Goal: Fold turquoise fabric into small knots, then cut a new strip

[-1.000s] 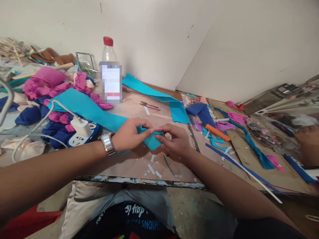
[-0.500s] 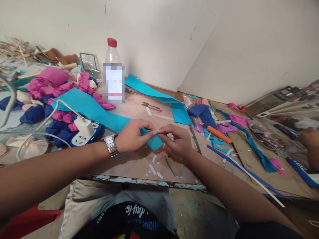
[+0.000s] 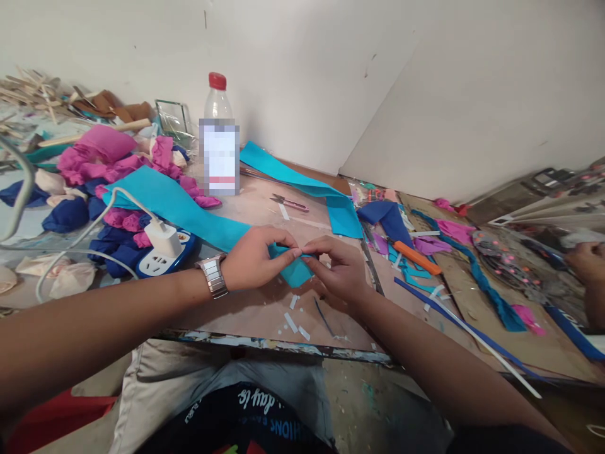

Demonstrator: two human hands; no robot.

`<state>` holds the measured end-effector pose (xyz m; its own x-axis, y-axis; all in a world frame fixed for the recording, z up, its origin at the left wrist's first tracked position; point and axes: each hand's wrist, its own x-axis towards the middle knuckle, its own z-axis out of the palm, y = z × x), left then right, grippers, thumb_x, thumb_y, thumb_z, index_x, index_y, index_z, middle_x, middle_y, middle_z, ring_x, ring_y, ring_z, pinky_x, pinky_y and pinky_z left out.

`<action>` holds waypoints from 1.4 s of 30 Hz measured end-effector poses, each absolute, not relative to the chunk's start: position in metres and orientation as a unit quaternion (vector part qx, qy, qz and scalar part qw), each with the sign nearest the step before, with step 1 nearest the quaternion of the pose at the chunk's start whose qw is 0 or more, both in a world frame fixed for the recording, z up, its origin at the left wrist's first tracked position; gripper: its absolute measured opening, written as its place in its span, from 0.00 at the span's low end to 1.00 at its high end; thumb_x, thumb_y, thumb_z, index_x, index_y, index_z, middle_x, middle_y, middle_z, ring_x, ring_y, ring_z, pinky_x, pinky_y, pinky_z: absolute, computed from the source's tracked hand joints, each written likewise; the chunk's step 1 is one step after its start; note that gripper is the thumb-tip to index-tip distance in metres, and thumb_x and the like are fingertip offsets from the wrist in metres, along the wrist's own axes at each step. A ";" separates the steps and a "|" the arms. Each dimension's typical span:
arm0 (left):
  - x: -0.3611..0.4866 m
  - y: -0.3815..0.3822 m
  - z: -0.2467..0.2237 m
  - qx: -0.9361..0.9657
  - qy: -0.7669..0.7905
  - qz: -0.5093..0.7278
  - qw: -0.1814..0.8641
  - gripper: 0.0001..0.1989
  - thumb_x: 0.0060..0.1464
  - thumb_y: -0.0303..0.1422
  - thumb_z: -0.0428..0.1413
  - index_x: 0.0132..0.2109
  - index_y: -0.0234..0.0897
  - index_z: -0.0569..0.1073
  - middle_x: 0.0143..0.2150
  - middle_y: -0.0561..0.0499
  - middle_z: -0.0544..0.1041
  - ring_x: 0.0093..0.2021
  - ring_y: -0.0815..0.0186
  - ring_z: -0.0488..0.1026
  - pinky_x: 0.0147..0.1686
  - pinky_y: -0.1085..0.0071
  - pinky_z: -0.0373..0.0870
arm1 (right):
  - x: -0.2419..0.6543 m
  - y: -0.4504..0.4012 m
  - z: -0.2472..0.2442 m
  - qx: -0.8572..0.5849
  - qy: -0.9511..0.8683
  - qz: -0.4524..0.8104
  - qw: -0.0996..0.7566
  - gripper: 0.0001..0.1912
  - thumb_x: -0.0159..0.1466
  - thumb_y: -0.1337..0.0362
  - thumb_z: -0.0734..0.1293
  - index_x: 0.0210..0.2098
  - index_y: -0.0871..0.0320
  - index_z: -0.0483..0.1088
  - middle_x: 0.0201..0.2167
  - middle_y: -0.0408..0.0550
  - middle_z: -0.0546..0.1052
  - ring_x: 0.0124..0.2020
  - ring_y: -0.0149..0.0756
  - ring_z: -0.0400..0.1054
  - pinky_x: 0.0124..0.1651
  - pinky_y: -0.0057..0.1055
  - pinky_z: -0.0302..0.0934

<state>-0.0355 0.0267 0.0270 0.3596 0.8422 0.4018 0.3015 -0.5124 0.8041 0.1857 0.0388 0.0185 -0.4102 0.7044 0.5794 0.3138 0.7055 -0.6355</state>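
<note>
A long turquoise fabric strip runs from the pile at the left down to my hands, its end hanging below my fingertips. My left hand, with a metal watch on the wrist, pinches the strip between thumb and forefinger. Touching it fingertip to fingertip, my right hand pinches the strip's edge from the other side. A second turquoise strip lies folded behind my hands, near small pink-handled snips.
A red-capped bottle stands behind a phone. Left are a power strip with a white charger and pink and navy fabric bundles. An orange cutter lies right. Another person's hand shows far right.
The view has shifted slightly. My two hands keep their pinch on the turquoise strip, with almost no visible movement. At the far right, the other person's hand has come further into view.
</note>
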 end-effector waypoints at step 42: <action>-0.036 0.024 0.026 0.843 0.377 0.361 0.130 0.12 0.69 0.39 0.54 0.41 0.39 0.80 0.39 0.49 0.84 0.43 0.59 0.75 0.52 0.57 0.58 | 0.182 0.035 0.025 -0.348 -0.821 0.255 0.374 0.08 0.71 0.58 0.67 0.38 0.55 0.72 0.31 0.45 0.74 0.32 0.34 0.68 0.35 0.31 0.63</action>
<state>-0.0363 0.0239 0.0255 0.4555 0.7291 0.5108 0.5415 -0.6823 0.4911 0.1816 0.0348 0.0245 -0.4780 0.7620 0.4369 0.3803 0.6279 -0.6790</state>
